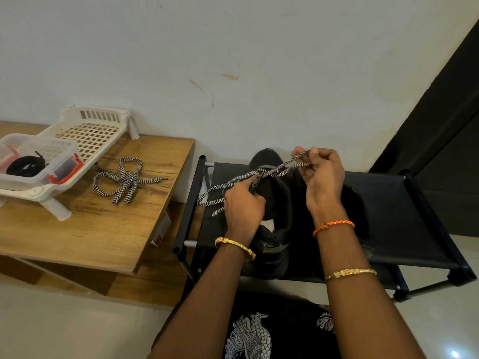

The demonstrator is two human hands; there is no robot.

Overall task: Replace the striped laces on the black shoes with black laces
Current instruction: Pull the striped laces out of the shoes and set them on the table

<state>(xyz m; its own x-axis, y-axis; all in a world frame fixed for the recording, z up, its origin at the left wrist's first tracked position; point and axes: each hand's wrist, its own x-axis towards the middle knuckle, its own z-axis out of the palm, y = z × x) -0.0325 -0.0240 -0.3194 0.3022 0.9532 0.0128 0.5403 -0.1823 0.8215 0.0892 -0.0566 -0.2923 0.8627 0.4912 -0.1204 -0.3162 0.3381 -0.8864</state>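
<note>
A striped lace (pixel 282 167) runs taut from the top eyelets of a black shoe (pixel 274 200) up to the right hand (pixel 321 172), whose thumb and fingers pinch a doubled length of it just above and beyond the shoe's collar. The left hand (pixel 242 203) grips the shoe at its tongue, forefinger pressed where the lace crosses, while the lace's loose ends trail out to that hand's left over the black fabric shoe rack (pixel 388 216). The lace looks soft, flat-woven and light, likely to slide easily through the eyelets but to snag at a crossing; the best hold appears to be close to the eyelet, as the right hand has it, with the shoe steadied against the pull. The shoe itself seems supple at the collar and would tip without that bracing hand. Well off to the left hand's side, a second striped lace (pixel 127 180) lies knotted on a wooden table (pixel 103 229), apparently already removed. Beyond it, a coiled black lace (pixel 24 165) waits in a clear plastic container (pixel 58 156) set in a white plastic basket (pixel 93 130).
</note>
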